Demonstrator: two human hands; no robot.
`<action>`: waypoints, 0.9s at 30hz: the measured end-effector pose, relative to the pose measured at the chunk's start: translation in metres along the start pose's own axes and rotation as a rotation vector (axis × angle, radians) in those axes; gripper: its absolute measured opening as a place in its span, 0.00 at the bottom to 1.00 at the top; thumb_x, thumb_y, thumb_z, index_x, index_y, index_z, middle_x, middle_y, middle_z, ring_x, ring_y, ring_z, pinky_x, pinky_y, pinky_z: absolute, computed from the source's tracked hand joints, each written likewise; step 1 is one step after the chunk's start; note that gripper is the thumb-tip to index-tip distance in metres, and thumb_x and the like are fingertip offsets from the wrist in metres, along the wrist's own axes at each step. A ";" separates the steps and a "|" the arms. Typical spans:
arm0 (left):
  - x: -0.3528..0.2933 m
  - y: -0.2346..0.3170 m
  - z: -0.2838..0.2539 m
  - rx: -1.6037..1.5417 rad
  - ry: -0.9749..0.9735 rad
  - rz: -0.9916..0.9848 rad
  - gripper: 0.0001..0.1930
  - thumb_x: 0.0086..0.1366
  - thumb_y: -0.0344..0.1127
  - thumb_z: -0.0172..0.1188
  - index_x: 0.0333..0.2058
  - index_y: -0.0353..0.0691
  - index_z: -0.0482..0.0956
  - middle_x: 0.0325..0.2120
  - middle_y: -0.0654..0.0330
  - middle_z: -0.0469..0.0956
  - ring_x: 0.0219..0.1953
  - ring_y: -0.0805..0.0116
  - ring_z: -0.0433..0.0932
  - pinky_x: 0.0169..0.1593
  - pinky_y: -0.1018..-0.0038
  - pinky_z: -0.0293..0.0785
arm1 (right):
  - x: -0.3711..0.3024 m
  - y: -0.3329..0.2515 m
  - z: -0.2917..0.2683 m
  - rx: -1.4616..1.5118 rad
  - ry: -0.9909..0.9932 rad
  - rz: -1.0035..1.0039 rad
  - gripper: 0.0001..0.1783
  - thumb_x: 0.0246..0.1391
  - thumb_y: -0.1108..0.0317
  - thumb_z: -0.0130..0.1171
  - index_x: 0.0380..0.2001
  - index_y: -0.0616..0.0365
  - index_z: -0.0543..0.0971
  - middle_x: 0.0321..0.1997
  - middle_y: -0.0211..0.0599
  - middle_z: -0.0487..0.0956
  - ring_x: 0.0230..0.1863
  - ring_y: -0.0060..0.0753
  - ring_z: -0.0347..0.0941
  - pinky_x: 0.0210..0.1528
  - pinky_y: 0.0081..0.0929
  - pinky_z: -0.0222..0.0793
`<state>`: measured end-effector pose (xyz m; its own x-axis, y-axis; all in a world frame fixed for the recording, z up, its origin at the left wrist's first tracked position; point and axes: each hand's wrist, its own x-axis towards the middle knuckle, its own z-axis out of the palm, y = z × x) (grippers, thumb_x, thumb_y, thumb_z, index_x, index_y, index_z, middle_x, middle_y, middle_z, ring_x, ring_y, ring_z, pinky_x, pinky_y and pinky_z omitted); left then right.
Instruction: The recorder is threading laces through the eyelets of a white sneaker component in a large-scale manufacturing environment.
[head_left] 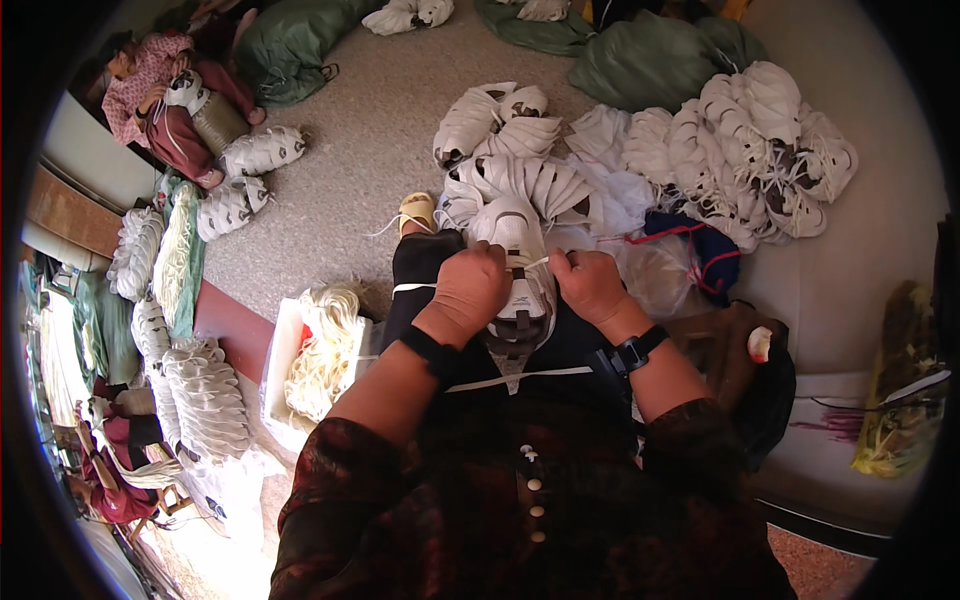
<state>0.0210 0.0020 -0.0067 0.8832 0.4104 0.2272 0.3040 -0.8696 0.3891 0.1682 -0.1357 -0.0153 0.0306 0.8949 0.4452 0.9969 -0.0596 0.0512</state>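
A white sneaker [507, 228] rests between my thighs, its dark-lined collar toward me. Across its upper a white shoelace [530, 265] is stretched between my two fists. My left hand [472, 290] is closed at the left side of the shoe, gripping the lace, with its fingertips mostly hidden. On the right side my right hand [590, 288] pinches the lace between thumb and curled fingers. Another length of white lace [520, 379] lies across my lap, below the shoe.
A white box [285, 365] of cream laces stands left of my legs. Ahead lie white shoe uppers [520, 185], with a large heap of shoes [745, 150] at right. Green sacks [665, 60] lie beyond. A co-worker [165, 100] sits far left holding a shoe.
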 end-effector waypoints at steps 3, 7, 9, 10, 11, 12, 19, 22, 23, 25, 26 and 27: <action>-0.006 -0.023 -0.002 -0.456 -0.136 0.031 0.06 0.49 0.25 0.56 0.28 0.32 0.75 0.26 0.53 0.75 0.28 0.66 0.77 0.33 0.74 0.73 | -0.011 0.002 -0.024 0.167 -0.144 -0.173 0.12 0.40 0.74 0.53 0.34 0.56 0.72 0.16 0.40 0.70 0.19 0.39 0.71 0.19 0.34 0.65; -0.007 -0.036 0.005 -0.754 -0.153 -0.026 0.07 0.47 0.25 0.56 0.28 0.35 0.77 0.22 0.55 0.76 0.24 0.64 0.77 0.31 0.74 0.72 | -0.011 -0.004 -0.015 0.322 -0.155 0.120 0.07 0.46 0.73 0.54 0.31 0.59 0.74 0.17 0.40 0.70 0.18 0.35 0.68 0.22 0.30 0.64; -0.004 -0.037 0.004 -0.755 -0.212 -0.062 0.07 0.49 0.26 0.57 0.29 0.34 0.78 0.20 0.53 0.77 0.24 0.67 0.76 0.31 0.76 0.71 | -0.002 -0.002 -0.009 0.627 -0.271 0.328 0.06 0.48 0.71 0.53 0.29 0.61 0.73 0.18 0.43 0.71 0.20 0.43 0.69 0.24 0.34 0.64; -0.005 -0.037 0.002 -0.756 -0.211 -0.065 0.07 0.49 0.26 0.57 0.29 0.34 0.78 0.20 0.53 0.77 0.24 0.67 0.76 0.31 0.76 0.71 | 0.009 -0.004 -0.009 0.934 -0.384 0.540 0.07 0.49 0.69 0.52 0.27 0.63 0.73 0.18 0.47 0.72 0.23 0.51 0.70 0.26 0.38 0.64; -0.006 -0.036 0.000 -0.765 -0.211 -0.083 0.07 0.49 0.26 0.58 0.29 0.34 0.78 0.20 0.53 0.77 0.24 0.66 0.77 0.32 0.75 0.72 | 0.020 -0.006 -0.013 0.947 -0.479 0.614 0.12 0.51 0.66 0.53 0.22 0.65 0.72 0.17 0.49 0.73 0.23 0.47 0.71 0.26 0.37 0.63; -0.003 -0.034 -0.001 -0.777 -0.213 -0.087 0.06 0.49 0.26 0.58 0.28 0.33 0.78 0.20 0.52 0.77 0.24 0.65 0.77 0.32 0.75 0.72 | 0.021 -0.003 -0.006 0.939 -0.475 0.619 0.12 0.51 0.66 0.53 0.22 0.65 0.72 0.17 0.49 0.73 0.23 0.47 0.71 0.26 0.37 0.63; 0.006 -0.022 -0.006 -0.543 -0.216 0.022 0.03 0.49 0.26 0.60 0.24 0.34 0.78 0.22 0.55 0.78 0.26 0.64 0.78 0.33 0.74 0.73 | 0.031 0.005 0.004 0.831 -0.631 0.600 0.12 0.47 0.67 0.54 0.19 0.65 0.74 0.17 0.43 0.73 0.20 0.32 0.69 0.27 0.30 0.64; 0.006 -0.016 -0.008 -0.276 -0.120 0.158 0.03 0.45 0.28 0.60 0.22 0.37 0.77 0.21 0.55 0.76 0.25 0.58 0.77 0.31 0.70 0.73 | 0.036 0.008 0.002 1.019 -0.748 0.701 0.09 0.45 0.68 0.55 0.18 0.63 0.76 0.18 0.43 0.74 0.21 0.31 0.68 0.28 0.29 0.64; 0.006 -0.015 -0.005 -0.155 -0.056 0.218 0.03 0.44 0.29 0.60 0.21 0.39 0.76 0.21 0.57 0.75 0.25 0.57 0.77 0.31 0.68 0.73 | 0.036 0.009 0.002 1.076 -0.799 0.720 0.08 0.44 0.69 0.55 0.18 0.62 0.76 0.19 0.42 0.75 0.21 0.30 0.68 0.27 0.29 0.64; 0.007 -0.011 -0.004 -0.035 0.004 0.284 0.03 0.43 0.29 0.60 0.20 0.41 0.75 0.20 0.58 0.75 0.25 0.57 0.76 0.30 0.67 0.72 | 0.034 0.009 0.001 0.964 -0.673 0.549 0.06 0.44 0.70 0.55 0.19 0.60 0.75 0.18 0.43 0.74 0.22 0.32 0.69 0.27 0.29 0.65; 0.006 -0.011 -0.005 -0.033 0.022 0.309 0.03 0.43 0.29 0.59 0.20 0.41 0.74 0.21 0.58 0.74 0.25 0.57 0.76 0.30 0.66 0.72 | 0.033 0.009 0.001 0.847 -0.548 0.378 0.04 0.43 0.71 0.55 0.21 0.59 0.75 0.17 0.44 0.73 0.23 0.34 0.70 0.27 0.30 0.66; 0.006 -0.012 -0.006 -0.031 0.041 0.334 0.04 0.43 0.29 0.59 0.20 0.41 0.74 0.21 0.58 0.73 0.26 0.58 0.76 0.30 0.66 0.72 | 0.036 0.004 -0.004 0.849 -0.546 0.382 0.04 0.43 0.71 0.55 0.21 0.59 0.75 0.17 0.44 0.73 0.23 0.34 0.70 0.27 0.30 0.66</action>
<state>0.0204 0.0166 -0.0045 0.9169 0.1157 0.3820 -0.0108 -0.9495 0.3136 0.1732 -0.1060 0.0046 0.1694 0.9708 -0.1696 0.6327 -0.2391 -0.7366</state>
